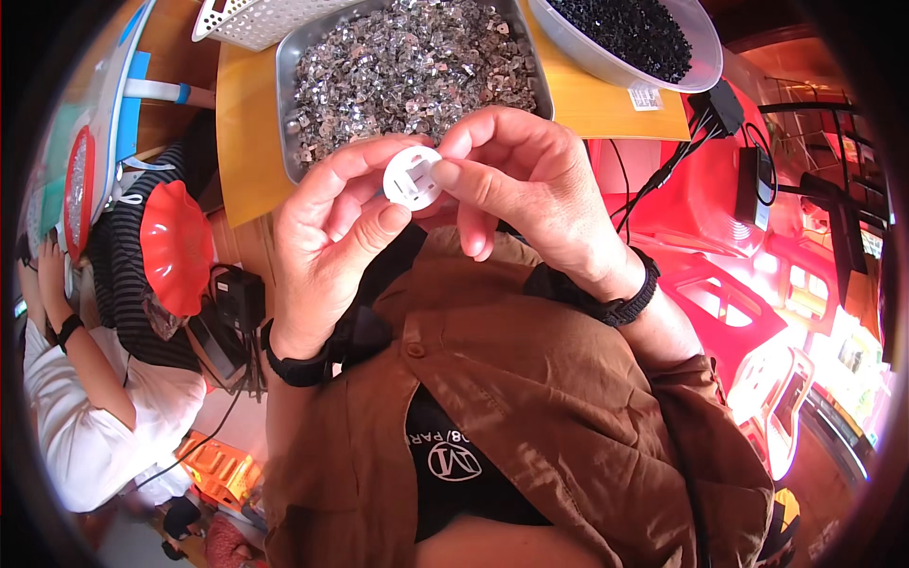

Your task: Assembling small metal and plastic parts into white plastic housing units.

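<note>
Between my two hands is a small round white plastic part (pixel 409 182) with rectangular slots in its face. My left hand (pixel 327 227) grips its left edge, thumb below and fingers curled behind. From the other side, my right hand (pixel 530 185) pinches near its right edge with thumb and index finger; whether a tiny piece is also in that pinch is hidden. Just beyond my hands stands a metal tray (pixel 286 104) heaped with small shiny metal pieces (pixel 407 71).
A clear bowl of small black parts (pixel 620 38) stands at the far right of the yellow tabletop (pixel 248 142), and a white perforated basket (pixel 251 21) at the far left. Red plastic stools (pixel 710 293) and cables are on the right. A co-worker in white (pixel 104 417) sits left, near a red scalloped dish (pixel 176 248).
</note>
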`<state>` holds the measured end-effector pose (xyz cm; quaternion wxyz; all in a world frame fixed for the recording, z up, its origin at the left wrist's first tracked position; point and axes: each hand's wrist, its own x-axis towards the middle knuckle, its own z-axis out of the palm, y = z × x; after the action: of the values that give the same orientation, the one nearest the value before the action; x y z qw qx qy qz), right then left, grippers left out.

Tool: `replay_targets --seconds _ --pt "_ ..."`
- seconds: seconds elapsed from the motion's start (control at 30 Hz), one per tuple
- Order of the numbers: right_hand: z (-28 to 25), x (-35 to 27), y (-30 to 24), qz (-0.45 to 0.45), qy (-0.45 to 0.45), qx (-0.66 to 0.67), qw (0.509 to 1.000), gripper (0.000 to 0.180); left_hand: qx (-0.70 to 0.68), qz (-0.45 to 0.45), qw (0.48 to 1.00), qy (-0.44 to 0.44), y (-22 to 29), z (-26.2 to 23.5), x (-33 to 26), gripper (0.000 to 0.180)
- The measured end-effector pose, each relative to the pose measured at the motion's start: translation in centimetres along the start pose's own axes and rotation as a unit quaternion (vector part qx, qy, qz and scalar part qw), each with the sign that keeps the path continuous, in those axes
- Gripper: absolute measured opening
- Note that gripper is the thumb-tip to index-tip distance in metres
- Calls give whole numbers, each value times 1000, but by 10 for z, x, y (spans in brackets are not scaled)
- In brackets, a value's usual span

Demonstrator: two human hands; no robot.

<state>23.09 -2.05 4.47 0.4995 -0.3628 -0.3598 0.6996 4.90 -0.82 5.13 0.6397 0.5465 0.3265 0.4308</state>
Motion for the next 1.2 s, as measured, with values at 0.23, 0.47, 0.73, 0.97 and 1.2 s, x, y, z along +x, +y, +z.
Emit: replay_targets --seconds 0.23,0.47,0.73,0.97,1.2 --pt "-31 20 -5 -229 111 -492 832 7 -103 -34 994 1 -13 -21 -5 34" --pt "-64 55 -14 -289 54 -723 625 3 -163 -52 985 27 -28 -39 -10 34" --pt "-67 100 2 -294 64 -775 556 6 -186 -71 980 23 -30 -43 -6 33" --pt "-68 93 -6 -241 36 -712 658 11 -183 -71 980 29 -30 -46 -5 32" --pt "-62 73 -17 -92 35 -428 899 11 -203 -104 974 18 -25 -34 4 31"
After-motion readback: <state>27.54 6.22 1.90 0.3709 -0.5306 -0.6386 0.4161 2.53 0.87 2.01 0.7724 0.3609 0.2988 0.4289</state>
